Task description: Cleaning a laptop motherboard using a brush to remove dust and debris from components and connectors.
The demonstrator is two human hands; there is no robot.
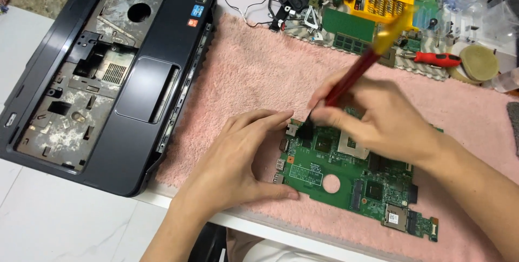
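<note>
A green laptop motherboard (346,178) lies on a pink fluffy towel (254,73). My left hand (238,159) rests on the towel and pinches the board's left edge between thumb and fingers. My right hand (373,116) hovers over the board's upper part, gripping a red-handled brush (359,70) with a yellow end. The brush's dark tip touches the board near its upper-left corner. The brush is blurred by motion.
A dark laptop base shell (102,78) with its keyboard removed lies at the left, partly on the towel. Along the back sit a yellow bit holder (378,0), green memory sticks (348,27), a red-handled screwdriver (438,58), wires and small parts.
</note>
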